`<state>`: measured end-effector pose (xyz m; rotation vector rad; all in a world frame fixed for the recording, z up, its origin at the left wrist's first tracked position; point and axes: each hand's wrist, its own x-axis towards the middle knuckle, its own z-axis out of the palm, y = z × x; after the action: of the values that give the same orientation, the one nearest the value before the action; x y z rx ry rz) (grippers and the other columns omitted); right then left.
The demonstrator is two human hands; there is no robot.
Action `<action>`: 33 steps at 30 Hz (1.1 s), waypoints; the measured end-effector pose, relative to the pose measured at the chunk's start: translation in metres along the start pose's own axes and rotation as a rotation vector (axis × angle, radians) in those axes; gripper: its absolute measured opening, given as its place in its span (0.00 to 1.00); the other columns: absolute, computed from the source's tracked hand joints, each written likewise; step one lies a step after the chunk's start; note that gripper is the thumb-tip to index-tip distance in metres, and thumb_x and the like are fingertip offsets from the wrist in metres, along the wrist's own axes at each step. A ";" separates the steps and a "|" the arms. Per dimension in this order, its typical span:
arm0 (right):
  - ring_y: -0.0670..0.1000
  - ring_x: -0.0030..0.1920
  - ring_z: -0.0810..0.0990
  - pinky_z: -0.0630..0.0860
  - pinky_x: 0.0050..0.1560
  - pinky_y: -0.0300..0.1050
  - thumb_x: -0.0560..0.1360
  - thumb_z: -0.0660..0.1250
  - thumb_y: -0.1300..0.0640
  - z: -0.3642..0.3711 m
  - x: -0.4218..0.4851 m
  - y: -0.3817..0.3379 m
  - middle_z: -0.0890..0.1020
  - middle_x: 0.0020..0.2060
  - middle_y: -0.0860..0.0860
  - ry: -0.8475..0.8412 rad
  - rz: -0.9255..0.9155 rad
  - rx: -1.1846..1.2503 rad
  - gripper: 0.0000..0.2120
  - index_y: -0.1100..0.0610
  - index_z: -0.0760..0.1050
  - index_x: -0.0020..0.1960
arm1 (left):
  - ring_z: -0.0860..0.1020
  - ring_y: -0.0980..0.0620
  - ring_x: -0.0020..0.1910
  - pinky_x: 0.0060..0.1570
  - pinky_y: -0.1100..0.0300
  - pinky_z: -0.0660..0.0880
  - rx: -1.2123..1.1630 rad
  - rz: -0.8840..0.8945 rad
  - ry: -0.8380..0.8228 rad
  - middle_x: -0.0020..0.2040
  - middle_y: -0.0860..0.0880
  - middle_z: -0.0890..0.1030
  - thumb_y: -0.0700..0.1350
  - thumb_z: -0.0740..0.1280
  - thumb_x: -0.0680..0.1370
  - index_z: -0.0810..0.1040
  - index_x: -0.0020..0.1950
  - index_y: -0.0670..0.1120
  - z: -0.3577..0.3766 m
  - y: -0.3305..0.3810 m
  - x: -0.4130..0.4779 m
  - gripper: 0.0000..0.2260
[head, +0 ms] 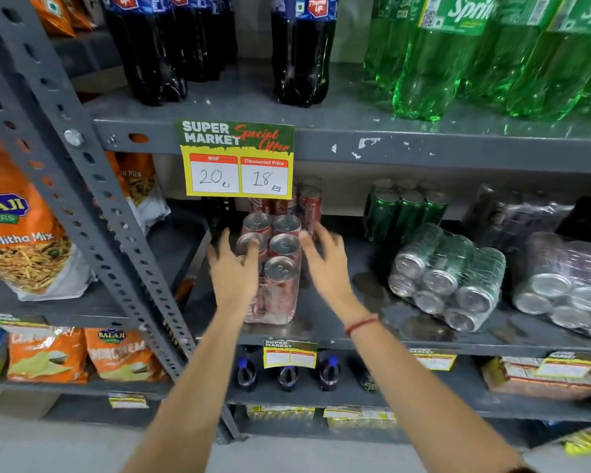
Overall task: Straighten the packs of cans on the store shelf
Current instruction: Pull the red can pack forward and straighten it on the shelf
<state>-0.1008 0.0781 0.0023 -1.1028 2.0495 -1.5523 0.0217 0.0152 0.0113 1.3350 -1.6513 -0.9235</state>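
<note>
A shrink-wrapped pack of red cola cans stands upright near the front of the middle shelf. My left hand rests against the pack's left side, fingers spread over the can tops. Just off the pack's right side hovers my right hand, fingers apart and holding nothing. A pack of green cans lies tipped on its side to the right, can ends facing me. A dark pack lies tipped at the far right. More red cans and upright green cans stand behind.
A yellow price tag hangs from the upper shelf edge above the red pack. Cola bottles and green soda bottles fill the upper shelf. A slotted grey upright borders the left, with snack bags beyond it.
</note>
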 end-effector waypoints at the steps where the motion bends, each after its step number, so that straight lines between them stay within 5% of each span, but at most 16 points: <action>1: 0.54 0.66 0.69 0.62 0.71 0.47 0.76 0.62 0.41 -0.001 0.023 0.000 0.72 0.64 0.57 -0.038 -0.049 -0.031 0.25 0.51 0.70 0.69 | 0.51 0.39 0.76 0.70 0.47 0.56 -0.011 -0.009 0.041 0.78 0.38 0.49 0.56 0.64 0.77 0.56 0.76 0.48 0.004 -0.001 -0.021 0.32; 5: 0.56 0.75 0.61 0.58 0.75 0.57 0.71 0.63 0.32 0.012 0.084 -0.011 0.65 0.74 0.53 -0.462 -0.082 -0.254 0.33 0.45 0.67 0.72 | 0.41 0.34 0.75 0.71 0.40 0.51 -0.017 -0.130 -0.005 0.75 0.37 0.32 0.62 0.70 0.69 0.47 0.77 0.48 0.036 -0.002 -0.058 0.47; 9: 0.58 0.77 0.52 0.48 0.76 0.60 0.73 0.62 0.34 0.023 0.100 -0.010 0.57 0.77 0.54 -0.689 -0.142 -0.580 0.31 0.41 0.63 0.73 | 0.45 0.27 0.73 0.68 0.34 0.56 0.035 -0.214 0.022 0.75 0.33 0.35 0.62 0.75 0.63 0.47 0.76 0.48 0.054 -0.004 -0.047 0.53; 14: 0.62 0.75 0.56 0.58 0.73 0.60 0.71 0.59 0.29 0.019 0.088 -0.003 0.61 0.75 0.54 -0.489 -0.161 -0.727 0.34 0.39 0.60 0.73 | 0.49 0.32 0.74 0.70 0.39 0.59 -0.004 -0.144 -0.036 0.76 0.35 0.42 0.51 0.79 0.61 0.53 0.74 0.51 0.042 -0.024 -0.021 0.49; 25: 0.64 0.65 0.62 0.67 0.61 0.56 0.71 0.54 0.28 0.002 0.015 0.006 0.64 0.65 0.63 -0.074 0.066 -0.796 0.41 0.51 0.57 0.76 | 0.55 0.50 0.76 0.72 0.47 0.60 0.330 0.133 -0.821 0.78 0.53 0.55 0.49 0.79 0.58 0.52 0.74 0.63 -0.009 -0.030 0.078 0.52; 28: 0.64 0.65 0.61 0.69 0.60 0.55 0.73 0.53 0.30 0.011 -0.001 0.002 0.61 0.68 0.63 -0.013 0.153 -0.778 0.40 0.52 0.52 0.77 | 0.59 0.54 0.74 0.72 0.51 0.62 0.339 0.178 -0.888 0.77 0.54 0.57 0.40 0.77 0.64 0.52 0.76 0.58 -0.008 -0.027 0.086 0.49; 33: 0.63 0.64 0.61 0.71 0.57 0.55 0.73 0.52 0.30 0.015 -0.002 0.002 0.61 0.67 0.62 0.023 0.160 -0.769 0.40 0.52 0.52 0.77 | 0.61 0.49 0.74 0.67 0.53 0.67 0.403 0.200 -0.838 0.78 0.51 0.55 0.37 0.74 0.66 0.51 0.75 0.63 -0.004 -0.029 0.083 0.48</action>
<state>-0.0900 0.0700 -0.0054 -1.0995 2.7567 -0.6883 0.0266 -0.0713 -0.0022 1.0414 -2.6711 -1.1507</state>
